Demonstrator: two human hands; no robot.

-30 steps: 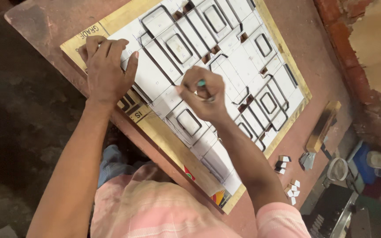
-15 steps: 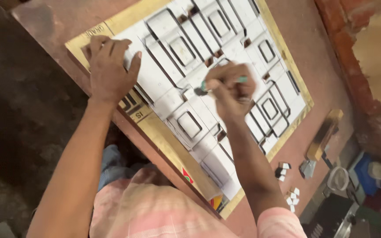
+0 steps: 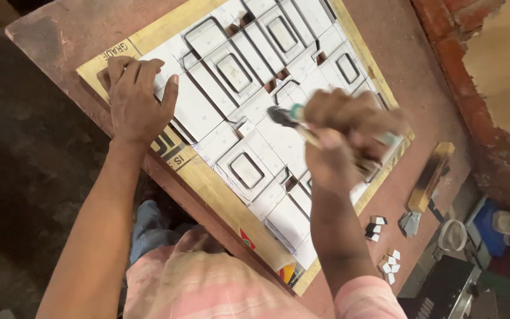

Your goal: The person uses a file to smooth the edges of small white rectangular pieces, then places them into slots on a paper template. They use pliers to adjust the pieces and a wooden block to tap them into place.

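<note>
Left hand (image 3: 134,97) spread flat on white sheet (image 3: 208,112) over board (image 3: 219,195). Right hand (image 3: 349,139), blurred, fisted round pen (image 3: 290,115), tip over sheet centre. Wood block (image 3: 429,177) and small tiles (image 3: 376,227) lie right, off the board.

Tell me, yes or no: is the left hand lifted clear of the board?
No, the left hand lies flat, fingers spread, on the white cut sheet at the board's near corner.

Small white tiles (image 3: 389,264); wooden block (image 3: 430,177) — brick wall (image 3: 473,71)
</note>
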